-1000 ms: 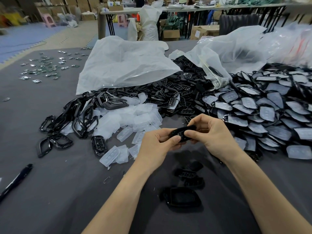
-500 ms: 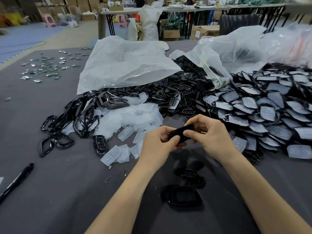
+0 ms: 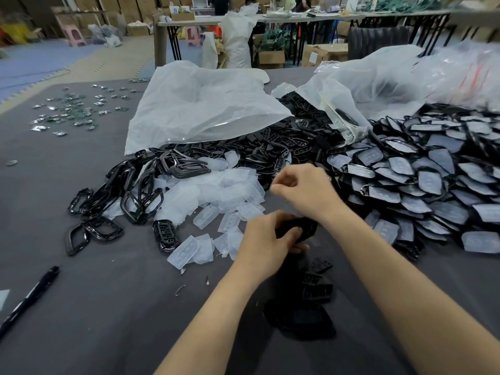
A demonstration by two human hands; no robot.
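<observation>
Slippage was the main risk. The left hand (image 3: 266,239) alone gripped the black key-fob shell (image 3: 307,226), with its fingers curled round one end. Any twist could have dropped the shell among the loose black parts (image 3: 316,290) lying on the person's side of the heap of translucent button pads (image 3: 216,190). The shell was held just off the near right corner of that heap, clear of the grey table (image 3: 108,307).

The right hand (image 3: 305,190) hovered at the heap's right edge, fingers curled and motion-blurred. Whether it pinched a pad could not be told. A misjudged pick there could have lifted two stuck pads, or none.

Black frames (image 3: 116,182) lay left of the heap, pad-fitted shells (image 3: 433,185) lay to its right, and a white plastic bag (image 3: 200,104) lay beyond it.
</observation>
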